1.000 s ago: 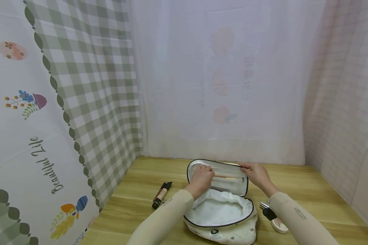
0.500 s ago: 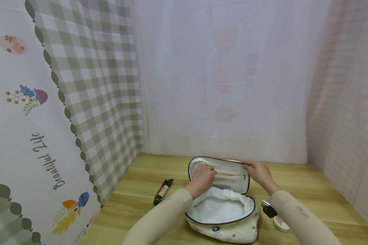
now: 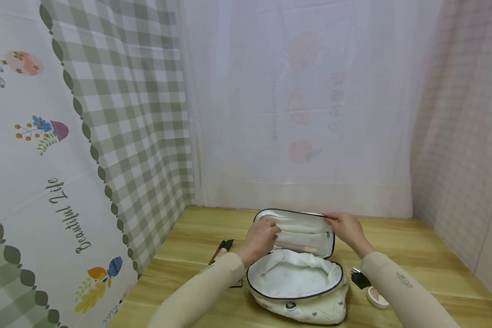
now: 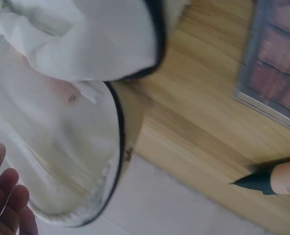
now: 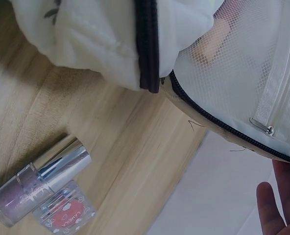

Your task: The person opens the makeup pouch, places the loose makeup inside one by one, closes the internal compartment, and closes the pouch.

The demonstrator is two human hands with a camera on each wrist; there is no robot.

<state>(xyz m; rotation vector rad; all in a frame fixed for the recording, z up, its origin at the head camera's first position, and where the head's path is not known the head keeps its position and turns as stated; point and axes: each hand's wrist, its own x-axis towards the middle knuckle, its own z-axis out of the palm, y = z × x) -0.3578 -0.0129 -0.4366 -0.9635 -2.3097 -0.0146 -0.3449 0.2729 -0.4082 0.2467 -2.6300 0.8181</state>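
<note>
"What's in the bag (image 3: 311, 310)?"

"It sits open on the table (image 3: 188, 259), white lining showing, the lid (image 3: 301, 222) tilted up behind. A slim pinkish stick (image 3: 301, 247) lies behind the lid's mesh (image 5: 262, 49), below a zipper (image 5: 284, 73)."

"And the hands?"

"The right hand (image 3: 348, 230) pinches the lid's upper edge. The left hand (image 3: 261, 237) is before the lid's other end, fingers loosely bent, nothing seen in them; I can't tell whether they touch it."

"Other containers?"

"A palette (image 4: 277, 63) with pinkish pans, cut off by the left wrist view and mostly behind the left sleeve (image 3: 201, 291) from above. On the right, a clear case (image 5: 69, 213) holds something pink, partly under a silver-capped tube (image 5: 44, 178)."

"What's unclear?"

"The stick blurs through the mesh. The round compact (image 3: 378, 297) is partly behind the right sleeve (image 3: 402, 287)."
</note>
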